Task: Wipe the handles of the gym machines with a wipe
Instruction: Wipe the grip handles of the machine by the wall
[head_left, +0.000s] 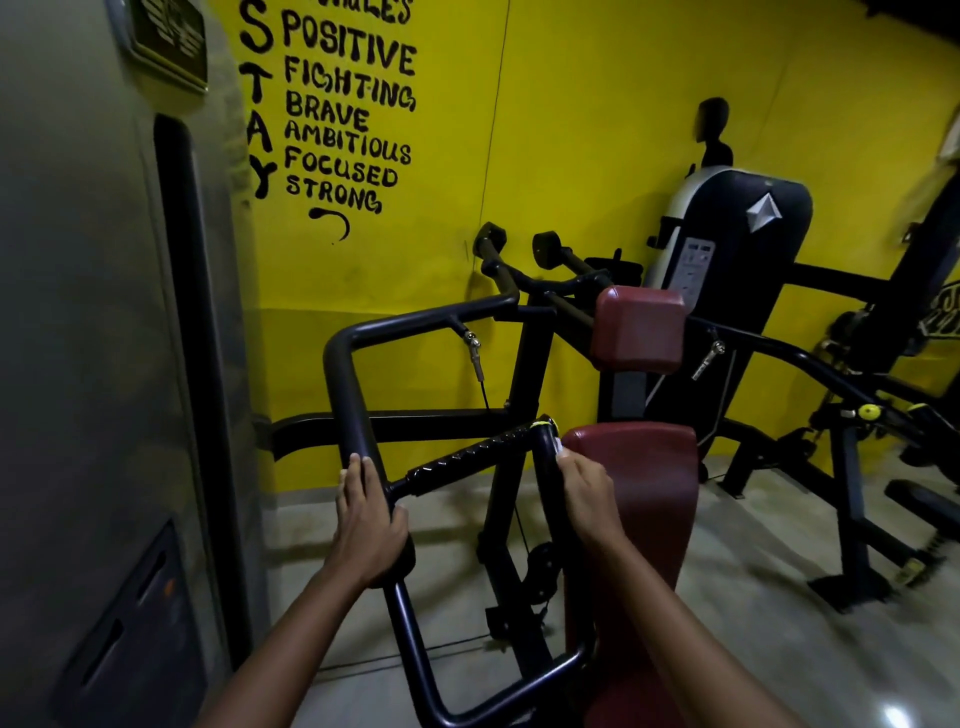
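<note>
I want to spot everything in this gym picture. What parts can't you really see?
Head view:
- The wipe: only a small white bit shows; the right hand covers the rest.
- The black frame bar: the part under the left hand is hidden.
- The top line of the wall writing: cut off by the picture's top edge.
- The label on the far machine: too small to read.
- The right edge: blurred.
</note>
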